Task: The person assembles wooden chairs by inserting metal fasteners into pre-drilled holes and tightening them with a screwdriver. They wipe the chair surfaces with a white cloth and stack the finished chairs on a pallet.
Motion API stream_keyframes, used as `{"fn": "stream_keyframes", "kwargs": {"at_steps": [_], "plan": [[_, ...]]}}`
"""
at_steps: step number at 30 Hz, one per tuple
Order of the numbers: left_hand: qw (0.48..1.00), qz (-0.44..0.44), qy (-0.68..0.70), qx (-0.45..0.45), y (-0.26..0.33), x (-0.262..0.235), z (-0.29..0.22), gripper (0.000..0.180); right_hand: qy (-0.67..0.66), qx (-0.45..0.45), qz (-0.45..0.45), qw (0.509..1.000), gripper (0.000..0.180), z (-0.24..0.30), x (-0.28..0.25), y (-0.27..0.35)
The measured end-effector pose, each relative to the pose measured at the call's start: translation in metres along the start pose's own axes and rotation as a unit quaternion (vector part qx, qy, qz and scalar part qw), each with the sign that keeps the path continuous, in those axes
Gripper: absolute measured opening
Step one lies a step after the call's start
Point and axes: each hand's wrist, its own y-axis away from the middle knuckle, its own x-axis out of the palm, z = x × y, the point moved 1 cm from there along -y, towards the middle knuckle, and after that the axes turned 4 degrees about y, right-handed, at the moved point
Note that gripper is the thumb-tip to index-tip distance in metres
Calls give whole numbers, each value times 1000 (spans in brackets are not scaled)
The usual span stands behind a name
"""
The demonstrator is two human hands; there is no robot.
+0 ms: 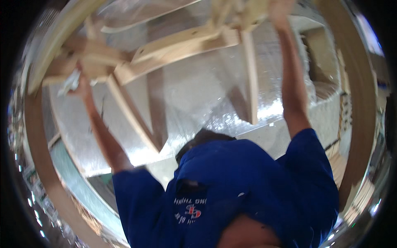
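Note:
A pale wooden furniture frame (178, 45) with several slim legs stands over a surface covered in shiny plastic film (198, 99). My left hand (84, 87) is at the left end of the frame, closed around something crumpled and whitish-silver (71, 82) whose kind I cannot make out. At the upper edge of the view, my right hand (281, 9) reaches to the frame's right end. It is smeared by motion and partly cut off, so its fingers do not show.
A block-shaped thing with a rectangular recess (320, 58) lies to the right under the film. Stacked wooden strips (364, 194) stand at the lower right. A greenish panel (72, 165) lies at the lower left. Curved brown bands (357, 103) cross both sides of the view.

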Motion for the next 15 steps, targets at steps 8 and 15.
{"fn": "stream_keyframes", "kwargs": {"at_steps": [8, 15], "plan": [[1000, -2, -25, -2, -8, -7, -6, 24, -15, -112, 30, 993, 27, 64, 10, 22], [998, -19, -39, 38, 0, 2, -9, 21, -59, -144, -22, 988, 26, 52, 11, 13]]}}
